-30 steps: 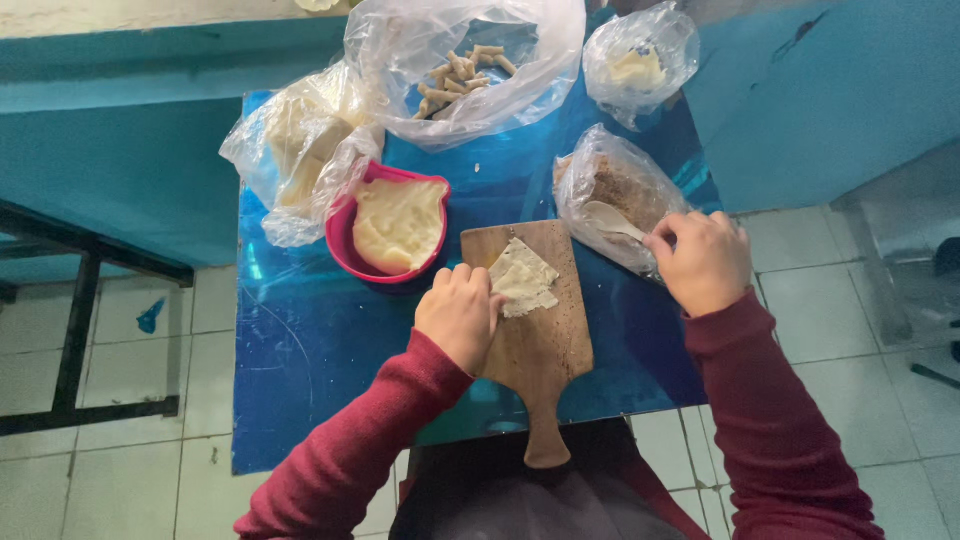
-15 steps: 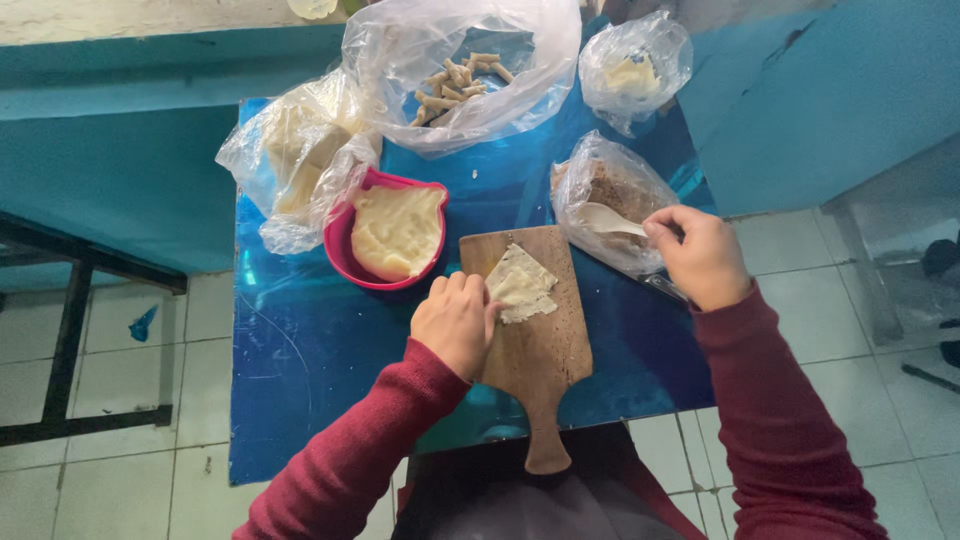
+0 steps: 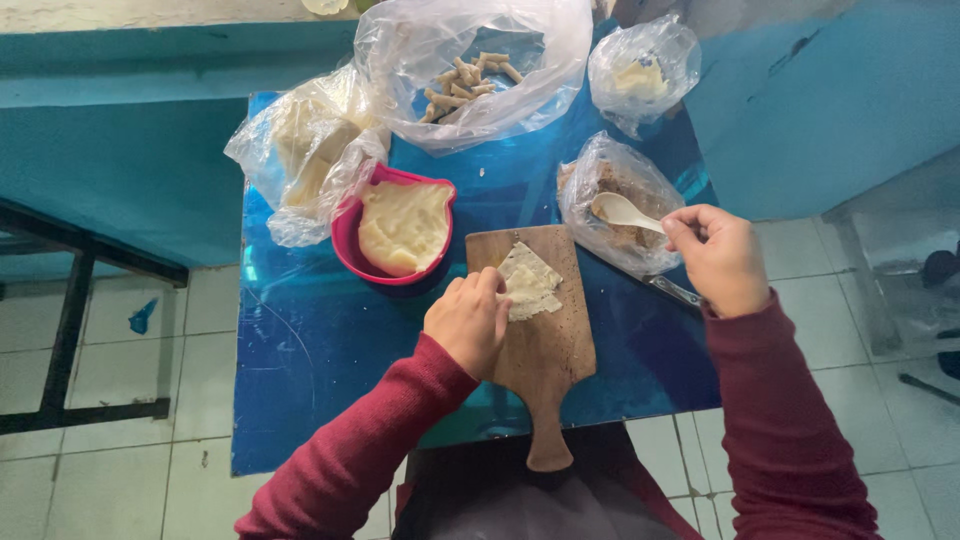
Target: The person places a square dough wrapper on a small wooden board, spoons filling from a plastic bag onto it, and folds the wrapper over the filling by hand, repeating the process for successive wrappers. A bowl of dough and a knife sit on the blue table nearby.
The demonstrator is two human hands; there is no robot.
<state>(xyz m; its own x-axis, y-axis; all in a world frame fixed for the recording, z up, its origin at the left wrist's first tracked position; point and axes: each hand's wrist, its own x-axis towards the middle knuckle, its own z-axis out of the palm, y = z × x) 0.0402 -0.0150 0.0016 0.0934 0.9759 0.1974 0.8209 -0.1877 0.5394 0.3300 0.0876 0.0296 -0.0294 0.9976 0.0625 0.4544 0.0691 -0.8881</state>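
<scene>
Wrapper (image 3: 530, 280) on board (image 3: 540, 320); bowl (image 3: 400, 230) left; bag (image 3: 620, 200) right.

— What stands on the blue desk (image 3: 300, 340) away from the work?

— A pink bowl (image 3: 345, 240) of pale yellow mash, close to the middle. Just beside it, to the left, lies a crumpled clear bag (image 3: 300, 150) of pale blocks, touching the bowl's rim.

— And at the far edge?

— A large open plastic bag (image 3: 470, 70) with short tan sticks inside, and to its right a small knotted bag (image 3: 645, 70) holding something creamy.

— Anything off the desk?

— A teal wall (image 3: 120, 150) to the left, a black metal frame (image 3: 70, 320) in front of it, and white floor tiles (image 3: 120, 480) with a blue scrap (image 3: 142, 317) lying on them.
</scene>
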